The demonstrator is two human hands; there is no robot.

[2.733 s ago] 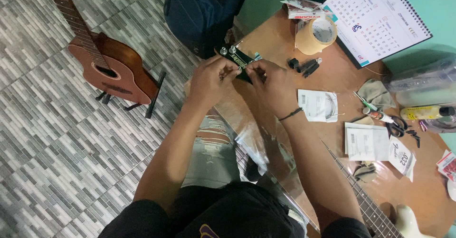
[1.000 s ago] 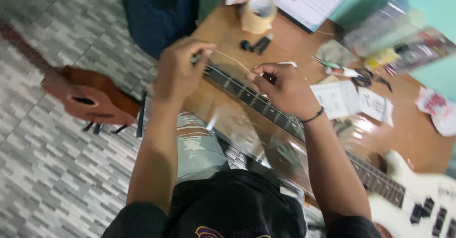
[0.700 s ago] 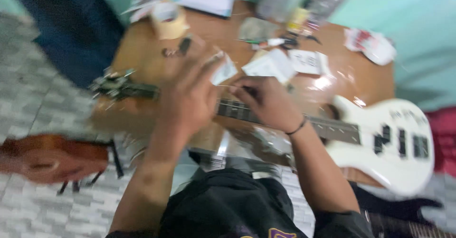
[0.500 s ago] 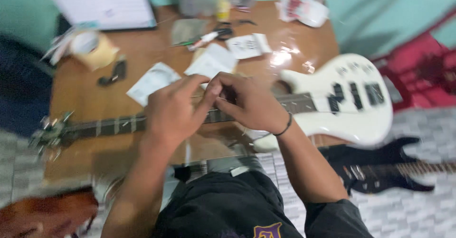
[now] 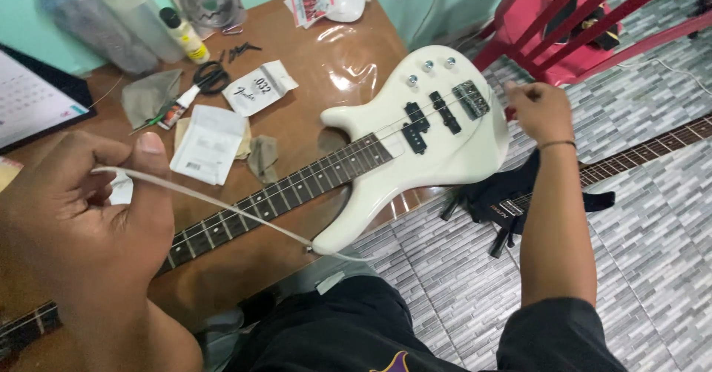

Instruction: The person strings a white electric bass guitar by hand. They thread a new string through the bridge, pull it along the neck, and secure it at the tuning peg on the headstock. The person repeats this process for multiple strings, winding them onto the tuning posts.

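A white electric bass guitar (image 5: 415, 146) lies across a brown table (image 5: 326, 53), its dark neck (image 5: 274, 194) running down to the left. My left hand (image 5: 81, 216) is close to the camera and pinches one end of a pale string (image 5: 215, 205) between thumb and fingers. The string runs along the neck toward the body. My right hand (image 5: 538, 111) is closed just past the guitar's bridge (image 5: 470, 99), at the tail end of the body, and seems to grip the string's other end. A dark band sits on that wrist.
Paper string packets (image 5: 259, 86), scissors (image 5: 211, 77), a grey cloth (image 5: 150, 96), bottles (image 5: 182, 34) and a calendar (image 5: 33, 105) lie on the table. A black guitar (image 5: 534, 190) rests on the tiled floor, a red chair (image 5: 586, 23) stands beyond.
My hands were together over the neck; now they are far apart, the right at the bridge end and the left near me, with the string stretched between. The view swung right.
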